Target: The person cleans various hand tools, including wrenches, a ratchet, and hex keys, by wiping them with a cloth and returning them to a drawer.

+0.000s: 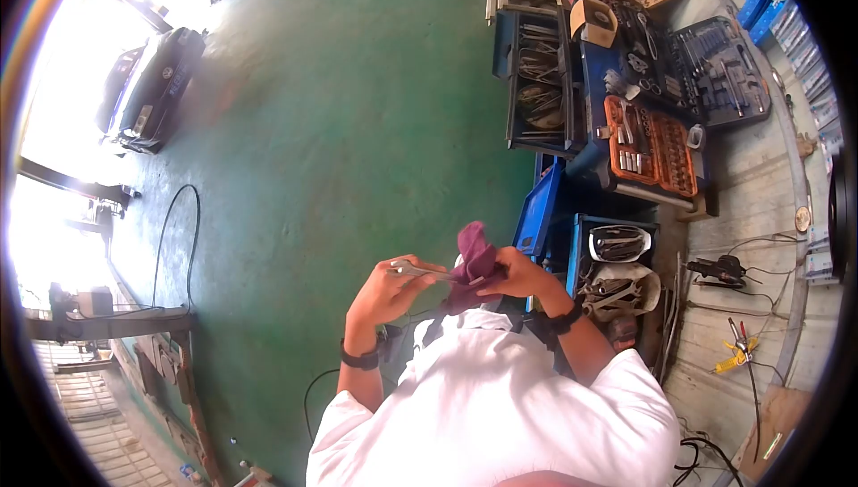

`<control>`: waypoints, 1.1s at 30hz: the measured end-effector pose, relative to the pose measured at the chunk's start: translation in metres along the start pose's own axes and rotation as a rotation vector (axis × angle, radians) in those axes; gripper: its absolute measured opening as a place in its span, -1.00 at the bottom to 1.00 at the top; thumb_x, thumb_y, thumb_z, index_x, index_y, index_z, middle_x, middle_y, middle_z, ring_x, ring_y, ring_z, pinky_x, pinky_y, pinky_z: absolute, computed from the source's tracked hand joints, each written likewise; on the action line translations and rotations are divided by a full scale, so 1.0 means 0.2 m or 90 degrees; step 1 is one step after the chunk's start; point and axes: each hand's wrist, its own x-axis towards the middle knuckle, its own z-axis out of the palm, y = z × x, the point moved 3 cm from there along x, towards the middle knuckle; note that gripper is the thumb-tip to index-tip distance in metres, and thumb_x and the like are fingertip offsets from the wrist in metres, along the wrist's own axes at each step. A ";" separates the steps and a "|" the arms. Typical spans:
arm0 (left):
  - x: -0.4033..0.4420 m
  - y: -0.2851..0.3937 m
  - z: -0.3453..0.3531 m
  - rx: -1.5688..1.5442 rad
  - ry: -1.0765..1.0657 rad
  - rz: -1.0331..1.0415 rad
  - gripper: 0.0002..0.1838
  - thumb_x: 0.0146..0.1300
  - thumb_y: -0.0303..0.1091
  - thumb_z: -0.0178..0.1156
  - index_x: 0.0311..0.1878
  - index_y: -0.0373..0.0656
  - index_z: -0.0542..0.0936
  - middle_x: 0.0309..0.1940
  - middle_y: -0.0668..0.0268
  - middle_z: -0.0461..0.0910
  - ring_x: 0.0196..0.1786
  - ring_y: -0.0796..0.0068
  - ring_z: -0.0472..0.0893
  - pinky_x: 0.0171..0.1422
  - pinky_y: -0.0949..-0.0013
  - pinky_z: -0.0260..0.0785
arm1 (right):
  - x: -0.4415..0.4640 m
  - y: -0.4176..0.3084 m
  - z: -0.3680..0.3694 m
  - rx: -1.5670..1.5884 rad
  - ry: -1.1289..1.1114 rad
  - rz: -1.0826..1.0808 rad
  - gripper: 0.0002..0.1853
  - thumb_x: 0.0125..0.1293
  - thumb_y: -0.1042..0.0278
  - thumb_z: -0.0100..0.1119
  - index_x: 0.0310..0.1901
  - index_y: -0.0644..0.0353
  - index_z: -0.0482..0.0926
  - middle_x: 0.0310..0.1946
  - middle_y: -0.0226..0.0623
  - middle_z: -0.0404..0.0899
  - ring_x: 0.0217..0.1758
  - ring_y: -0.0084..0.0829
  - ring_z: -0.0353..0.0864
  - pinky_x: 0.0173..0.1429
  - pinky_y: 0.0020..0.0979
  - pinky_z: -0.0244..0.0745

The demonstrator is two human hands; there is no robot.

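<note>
Near the middle of the frame, your wrench [418,270] is metal, smooth and shiny; the rag [477,256] beside it is matt cloth, softly creased. Your shirt [523,389], low in the centre, is matt, wrinkled cloth, and your wristbands [360,360] look dull. The floor [340,112] ahead of you is smooth and faintly glossy, with a stronger sheen at left. The car [163,85] at upper left shows you polished, reflective paint. At right, the sockets [681,165] are metal with a bright finish. Above them, the box [589,16] looks like matt cardboard, and the bins [761,3] at upper right look like smooth plastic.
</note>
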 end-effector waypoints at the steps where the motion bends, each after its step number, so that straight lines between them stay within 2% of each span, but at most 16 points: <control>1: 0.00 -0.02 0.00 0.000 0.001 0.003 -0.88 0.38 -0.51 0.17 -0.26 -0.36 0.61 -0.32 0.18 0.70 -0.33 0.41 0.65 -0.30 0.36 0.47 | -0.01 0.00 -0.02 -0.002 0.001 -0.001 -0.66 0.07 0.46 0.52 -0.10 0.26 0.67 -0.17 -0.35 0.70 -0.14 -0.57 0.61 0.02 -0.44 0.52; 4: -0.04 -0.07 -0.05 -0.037 0.078 0.053 -0.87 0.41 -0.47 0.15 -0.24 -0.34 0.59 -0.30 0.18 0.68 -0.32 0.39 0.64 -0.27 0.34 0.48 | -0.10 0.01 -0.13 -0.142 0.045 -0.094 -0.67 0.09 0.42 0.51 -0.11 0.29 0.67 -0.18 -0.34 0.70 -0.09 -0.57 0.61 0.05 -0.46 0.50; 6: -0.06 -0.08 -0.14 -0.211 0.266 0.127 -0.90 0.40 -0.52 0.11 -0.21 -0.33 0.58 -0.27 0.11 0.68 -0.30 0.35 0.65 -0.22 0.36 0.50 | -0.21 0.13 -0.23 0.011 0.187 0.055 -0.65 0.16 0.41 0.47 -0.03 0.29 0.64 -0.14 -0.36 0.68 -0.02 -0.57 0.60 0.11 -0.47 0.49; 7: -0.05 -0.08 -0.14 -0.210 0.271 0.128 -0.90 0.40 -0.52 0.11 -0.21 -0.33 0.58 -0.27 0.11 0.68 -0.30 0.35 0.65 -0.22 0.36 0.50 | -0.23 0.13 -0.23 0.008 0.183 0.054 -0.65 0.16 0.41 0.47 -0.03 0.29 0.64 -0.14 -0.36 0.68 -0.02 -0.57 0.60 0.11 -0.47 0.49; 9: -0.02 -0.09 -0.13 -0.176 0.252 0.039 -0.89 0.43 -0.53 0.06 -0.21 -0.34 0.55 -0.23 0.07 0.66 -0.27 0.33 0.66 -0.18 0.34 0.54 | -0.29 0.12 -0.24 0.272 0.314 -0.030 -0.60 0.22 0.39 0.41 0.07 0.30 0.58 -0.08 -0.39 0.65 0.04 -0.57 0.58 0.17 -0.45 0.49; 10: -0.02 -0.15 -0.06 -0.270 0.262 -0.009 -0.89 0.44 -0.55 0.04 -0.19 -0.35 0.55 -0.22 0.10 0.66 -0.27 0.37 0.66 -0.17 0.35 0.54 | -0.29 0.15 -0.23 0.300 0.332 -0.046 -0.50 0.25 0.38 0.39 0.19 0.29 0.48 0.02 -0.39 0.59 0.08 -0.56 0.57 0.21 -0.43 0.48; 13: 0.05 -0.13 0.14 -0.264 0.172 -0.010 -0.83 0.50 -0.44 0.03 -0.18 -0.33 0.56 -0.23 0.18 0.63 -0.25 0.45 0.62 -0.15 0.37 0.51 | -0.25 0.04 -0.14 0.229 0.327 -0.045 -0.43 0.23 0.38 0.41 0.24 0.27 0.42 0.09 -0.36 0.55 0.10 -0.55 0.55 0.22 -0.42 0.48; 14: 0.08 -0.09 0.19 -0.264 0.167 -0.010 -0.83 0.50 -0.44 0.03 -0.18 -0.33 0.56 -0.23 0.18 0.63 -0.25 0.45 0.62 -0.15 0.37 0.51 | -0.22 -0.02 -0.10 0.270 0.249 -0.041 -0.34 0.17 0.33 0.48 0.27 0.27 0.38 0.12 -0.31 0.53 0.12 -0.53 0.55 0.24 -0.41 0.47; 15: 0.12 -0.05 0.25 -0.303 0.153 -0.060 -0.82 0.50 -0.44 0.03 -0.15 -0.35 0.57 -0.24 0.18 0.64 -0.25 0.47 0.63 -0.14 0.39 0.51 | -0.21 -0.08 -0.08 0.271 0.253 -0.042 -0.34 0.17 0.33 0.48 0.27 0.27 0.38 0.12 -0.31 0.53 0.12 -0.53 0.55 0.24 -0.41 0.47; 17: 0.15 -0.04 0.29 -0.341 0.138 -0.108 -0.82 0.50 -0.45 0.03 -0.12 -0.37 0.58 -0.26 0.19 0.65 -0.25 0.49 0.64 -0.13 0.41 0.52 | -0.18 -0.17 -0.04 -0.024 0.155 -0.015 -0.30 0.10 0.29 0.54 0.24 0.28 0.40 0.10 -0.26 0.55 0.15 -0.51 0.54 0.25 -0.39 0.46; 19: 0.18 -0.07 0.30 -0.142 0.075 -0.146 -0.80 0.49 -0.45 0.04 -0.08 -0.40 0.59 -0.29 0.19 0.67 -0.25 0.51 0.64 -0.12 0.41 0.52 | -0.17 -0.21 -0.03 -0.034 0.153 -0.026 -0.27 0.04 0.26 0.59 0.20 0.28 0.41 0.08 -0.24 0.57 0.14 -0.50 0.56 0.25 -0.38 0.47; 21: 0.20 -0.07 0.31 -0.166 0.072 -0.139 -0.80 0.47 -0.46 0.06 -0.10 -0.41 0.60 -0.31 0.17 0.67 -0.25 0.50 0.64 -0.11 0.40 0.52 | -0.20 -0.19 -0.02 -0.044 0.217 0.026 -0.30 0.04 0.27 0.58 0.17 0.30 0.43 0.04 -0.23 0.61 0.09 -0.48 0.61 0.21 -0.38 0.50; 22: 0.22 -0.06 0.32 -0.156 0.043 -0.151 -0.80 0.47 -0.45 0.07 -0.09 -0.40 0.60 -0.31 0.17 0.67 -0.26 0.49 0.64 -0.12 0.39 0.51 | -0.21 -0.20 -0.03 -0.083 0.240 0.009 -0.36 0.04 0.25 0.58 0.11 0.30 0.48 -0.04 -0.19 0.67 0.01 -0.38 0.69 0.15 -0.35 0.56; 25: 0.25 -0.02 0.34 -0.114 0.003 -0.156 -0.79 0.48 -0.41 0.07 -0.09 -0.38 0.61 -0.31 0.17 0.67 -0.26 0.49 0.61 -0.13 0.38 0.49 | -0.22 -0.21 -0.03 -0.197 0.237 0.023 -0.42 0.05 0.25 0.56 0.06 0.30 0.52 -0.11 -0.12 0.70 -0.04 -0.29 0.74 0.12 -0.32 0.59; 28: 0.26 -0.02 0.38 -0.174 0.026 -0.168 -0.77 0.50 -0.39 0.05 -0.09 -0.37 0.61 -0.32 0.19 0.66 -0.25 0.51 0.59 -0.11 0.38 0.47 | -0.22 -0.26 -0.05 -0.215 0.238 0.035 -0.46 0.03 0.23 0.56 0.00 0.29 0.55 -0.16 -0.11 0.71 -0.08 -0.23 0.75 0.05 -0.30 0.62; 33: 0.26 -0.06 0.42 -0.184 0.036 -0.165 -0.76 0.54 -0.36 -0.01 -0.10 -0.35 0.57 -0.36 0.26 0.62 -0.25 0.55 0.57 -0.12 0.39 0.46 | -0.25 -0.23 -0.09 -0.287 0.194 0.071 -0.48 0.01 0.22 0.57 -0.06 0.29 0.56 -0.20 -0.14 0.71 -0.13 -0.27 0.75 -0.03 -0.30 0.61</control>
